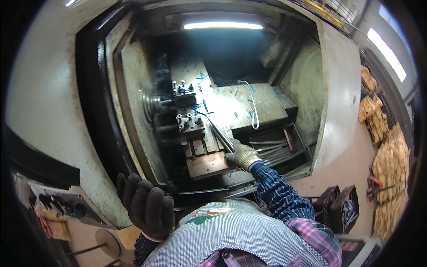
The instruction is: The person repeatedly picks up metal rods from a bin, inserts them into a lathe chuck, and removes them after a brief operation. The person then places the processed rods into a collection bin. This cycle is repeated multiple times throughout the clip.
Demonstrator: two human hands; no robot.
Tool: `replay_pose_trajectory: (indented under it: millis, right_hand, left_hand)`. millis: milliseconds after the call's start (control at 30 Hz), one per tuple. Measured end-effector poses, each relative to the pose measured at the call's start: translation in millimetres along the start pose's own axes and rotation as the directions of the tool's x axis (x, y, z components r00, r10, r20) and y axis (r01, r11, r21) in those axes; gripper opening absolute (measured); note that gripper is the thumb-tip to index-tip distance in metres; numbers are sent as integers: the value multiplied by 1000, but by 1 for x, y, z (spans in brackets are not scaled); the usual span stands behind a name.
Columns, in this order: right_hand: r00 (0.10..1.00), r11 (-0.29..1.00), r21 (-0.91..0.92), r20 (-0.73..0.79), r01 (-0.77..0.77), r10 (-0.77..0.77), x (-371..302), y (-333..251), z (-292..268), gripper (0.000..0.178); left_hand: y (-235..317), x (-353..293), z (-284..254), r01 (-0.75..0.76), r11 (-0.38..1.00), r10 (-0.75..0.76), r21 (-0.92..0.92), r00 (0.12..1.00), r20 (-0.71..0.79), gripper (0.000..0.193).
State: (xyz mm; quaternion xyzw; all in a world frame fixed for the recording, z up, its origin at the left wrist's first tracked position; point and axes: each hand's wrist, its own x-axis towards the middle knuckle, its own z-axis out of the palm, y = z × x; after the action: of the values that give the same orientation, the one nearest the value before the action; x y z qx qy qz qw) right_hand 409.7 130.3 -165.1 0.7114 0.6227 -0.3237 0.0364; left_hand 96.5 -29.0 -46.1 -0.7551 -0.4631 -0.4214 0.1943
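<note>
My right hand (243, 156), in a grey work glove with a pale cuff, reaches into an opened metalworking machine. Its fingers are closed around the lower end of a slim metal rod (219, 133). The rod slants up and left, and its thin far tip lies near the tool holders (190, 122) on the slide. Outside the machine, my left hand (149, 207) is raised in a dark glove, fingers extended, holding nothing. Left of the holders sits the round spindle chuck (153, 103). Blue shavings (203, 107) are scattered over the bright metal slide.
A bent white rod or tube (255, 107) lies on the flat metal cover. Several long bars rest in a tray (291, 138) at the machine's right. Dark bins (344, 207) stand outside, with stacked tan sacks (391, 160) farther right. The machine's door frame (113, 107) edges the left side.
</note>
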Motion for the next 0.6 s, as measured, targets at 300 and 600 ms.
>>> replay_pose_trajectory:
  millis: [300,600]
  right_hand:
    - [987,988,11,-18,-157,157,-57,37,56,59]
    - [994,940,325,-7,-102,110,-171,107,118,48]
  left_hand:
    - [-7,-12,18,40,989,-31,-142,997,65,28]
    - [25,-37,8,35,973,0,-230,988,152,38]
